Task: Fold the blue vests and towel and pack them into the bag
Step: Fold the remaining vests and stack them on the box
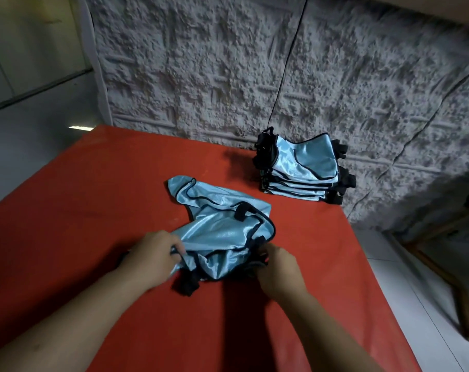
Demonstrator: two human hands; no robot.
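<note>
We pinched the limp, slippery blue vest (220,232) at its near hem, left hand (153,253) and right hand (277,267) both gripping (black trim looked the surest hold).

dim, cool light; a dark shadow falls across the red table (94,200) between the arms. wide-angle bending curves the edges, and corners look soft.

Loose vest (222,226): light blue cloth, satiny sheen, fine mesh texture seen mid-panel, edged with matt black binding. Folded vest stack (304,167): same glossy blue fabric, black matt straps. Table cover (94,197): red, smooth, faint sheen. Wall panel (228,63): grey-white, rough, embossed stone-like relief. Floor tiles (405,277): pale, glossy.
</note>
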